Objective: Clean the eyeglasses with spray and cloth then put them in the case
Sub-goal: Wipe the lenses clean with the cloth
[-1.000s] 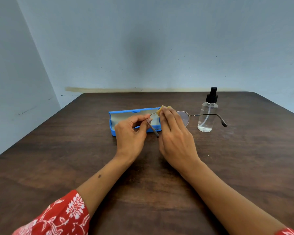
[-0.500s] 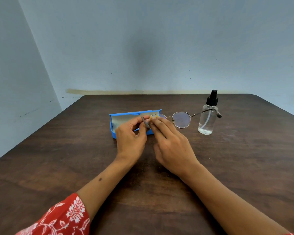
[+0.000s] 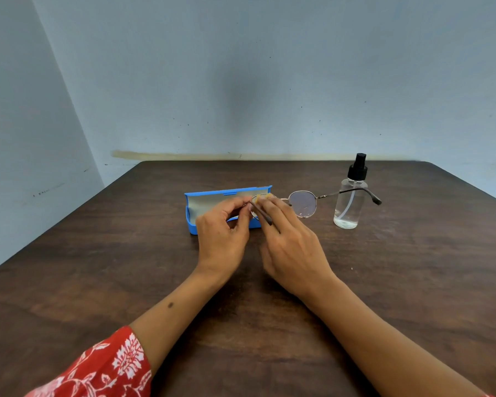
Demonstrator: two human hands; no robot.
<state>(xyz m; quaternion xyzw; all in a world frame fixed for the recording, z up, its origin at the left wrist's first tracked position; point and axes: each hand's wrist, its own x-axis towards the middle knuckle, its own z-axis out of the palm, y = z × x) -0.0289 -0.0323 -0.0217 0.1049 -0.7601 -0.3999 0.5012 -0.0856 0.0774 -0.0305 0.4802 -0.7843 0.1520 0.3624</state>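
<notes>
Dark brown wooden table with visible grain, pushed into a corner of pale blue walls; a yellowish stained strip along the foot of the back wall, a few dark specks scattered above it. No brand, label or writing legible anywhere (the clear spray bottle bore no sticker on the side facing the camera). Stood upright on the right side of the table, black pump on top, a little clear liquid at the bottom. Blue eyeglass case lay open behind the hands, grey lining showing, lid raised toward the wall. Eyeglasses held up above the table, just in front of the case, temples unfolded: the right lens in plain sight, its temple crossing in front of the bottle, the left lens largely hidden by fingers. Left hand curled, thumb and fingertips pinching the frame at the left hinge, the near temple pointing down between the two hands. Right hand reached forward with its back to the camera, fingers extended and closed over a small yellow cloth pressed on the left lens; only a corner of the cloth showed past the fingertips. Both forearms bare, angled in from the lower edge; red floral sleeve on the left arm.
</notes>
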